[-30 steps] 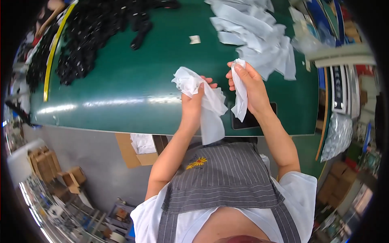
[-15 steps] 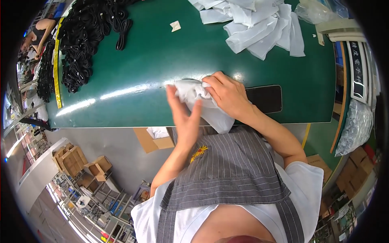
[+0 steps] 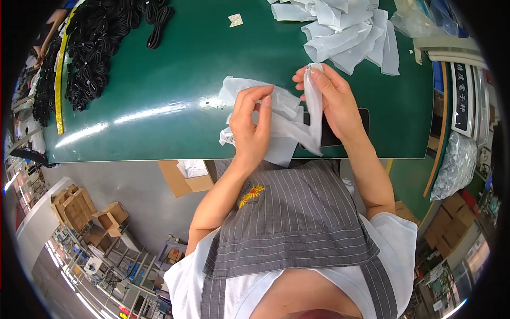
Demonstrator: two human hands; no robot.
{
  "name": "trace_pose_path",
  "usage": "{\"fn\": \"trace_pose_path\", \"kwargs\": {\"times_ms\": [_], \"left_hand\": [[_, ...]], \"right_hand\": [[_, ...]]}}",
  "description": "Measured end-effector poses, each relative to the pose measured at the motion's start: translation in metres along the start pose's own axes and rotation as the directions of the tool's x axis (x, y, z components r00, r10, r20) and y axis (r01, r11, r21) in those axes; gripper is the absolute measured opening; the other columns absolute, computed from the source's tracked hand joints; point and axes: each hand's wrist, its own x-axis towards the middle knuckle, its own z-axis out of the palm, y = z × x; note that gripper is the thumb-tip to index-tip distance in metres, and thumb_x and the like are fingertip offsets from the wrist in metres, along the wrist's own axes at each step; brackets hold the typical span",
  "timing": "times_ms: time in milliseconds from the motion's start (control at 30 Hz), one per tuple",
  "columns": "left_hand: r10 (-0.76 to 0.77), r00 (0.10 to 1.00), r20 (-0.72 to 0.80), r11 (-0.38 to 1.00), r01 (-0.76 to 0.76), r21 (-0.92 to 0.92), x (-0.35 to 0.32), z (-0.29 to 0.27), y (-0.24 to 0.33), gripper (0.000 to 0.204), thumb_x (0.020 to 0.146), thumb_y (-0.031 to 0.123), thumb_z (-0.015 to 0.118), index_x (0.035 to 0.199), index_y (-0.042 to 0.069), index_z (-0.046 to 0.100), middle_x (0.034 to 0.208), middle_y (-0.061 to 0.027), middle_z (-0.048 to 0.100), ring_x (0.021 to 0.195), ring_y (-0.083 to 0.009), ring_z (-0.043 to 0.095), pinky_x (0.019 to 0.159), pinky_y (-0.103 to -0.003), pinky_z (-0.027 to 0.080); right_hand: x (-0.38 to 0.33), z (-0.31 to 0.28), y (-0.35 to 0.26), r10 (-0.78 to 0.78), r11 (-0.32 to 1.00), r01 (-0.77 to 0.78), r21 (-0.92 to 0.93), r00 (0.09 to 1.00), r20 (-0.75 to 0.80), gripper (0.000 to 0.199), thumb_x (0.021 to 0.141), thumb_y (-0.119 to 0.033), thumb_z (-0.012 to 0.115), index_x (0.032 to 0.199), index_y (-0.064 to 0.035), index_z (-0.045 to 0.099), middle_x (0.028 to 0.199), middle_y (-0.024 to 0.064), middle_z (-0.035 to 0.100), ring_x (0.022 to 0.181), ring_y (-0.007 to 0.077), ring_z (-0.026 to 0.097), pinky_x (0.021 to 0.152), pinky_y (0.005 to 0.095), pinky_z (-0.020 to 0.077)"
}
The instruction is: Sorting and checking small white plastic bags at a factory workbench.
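Observation:
My right hand [image 3: 340,101] pinches the end of a long, folded white plastic bag [image 3: 314,109] between thumb and fingers, above the table's near edge. The bag hangs down, then bends left across other crumpled white bags [image 3: 284,101]. Over those bags is my left hand [image 3: 252,125], its fingers curled and their tips close to the thumb. Whatever lies between them is hidden or too small to name. Partly covered by the bag and my right hand is a dark, flat, phone-like slab [image 3: 330,135] on the green table [image 3: 175,69].
Bundled black cables [image 3: 87,64] lie at the far left, beside a yellow strip [image 3: 61,80]. A heap of white bags [image 3: 356,34] sits at the far right, with clear plastic [image 3: 419,21] beyond it. Below the table edge stands an open cardboard box [image 3: 178,181].
My right hand has moved right and up, drawing the folded bag out into a long strip. My left hand has shifted slightly right and its fingers have curled in. The white bags have spread apart.

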Motion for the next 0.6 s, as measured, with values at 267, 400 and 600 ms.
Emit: {"fn": "trace_pose_path", "kwargs": {"times_ms": [267,400,600], "left_hand": [[-0.101,0.983,0.154,0.977,0.127,-0.171,0.022,0.007,0.039,0.015,0.083,0.002,0.062,0.097,-0.001,0.057,0.089,-0.0040,0.050,0.070,-0.0075,0.051,0.048,-0.021,0.043],[-0.205,0.957,0.207,0.887,0.271,-0.373,0.018,0.008,0.028,0.014,0.084,0.001,0.061,0.095,0.001,0.054,0.093,-0.0051,0.052,0.071,-0.0075,0.052,0.052,-0.021,0.045],[-0.132,0.987,0.095,0.929,0.157,-0.336,0.016,0.004,0.030,0.022,0.083,-0.003,0.059,0.102,0.001,0.049,0.097,-0.0089,0.057,0.078,-0.0099,0.055,0.059,-0.021,0.046]], "right_hand": [[-0.007,0.018,-0.005,0.006,0.992,0.027,-0.124,0.967,0.255,0.043,0.098,-0.037,0.040,0.124,-0.0036,0.049,0.114,0.0078,0.055,0.100,0.0137,0.054,0.080,0.0280,0.0484],[-0.012,0.018,-0.010,-0.040,0.983,0.074,-0.167,0.980,0.194,0.049,0.099,-0.040,0.036,0.126,-0.0009,0.047,0.115,0.0088,0.054,0.102,0.0138,0.052,0.088,0.0267,0.0424],[-0.021,0.010,-0.025,-0.274,0.871,0.268,-0.413,0.961,0.045,0.015,0.088,-0.013,0.061,0.095,0.0001,0.060,0.085,0.0020,0.062,0.076,0.0072,0.055,0.070,0.0221,0.0454]]}}
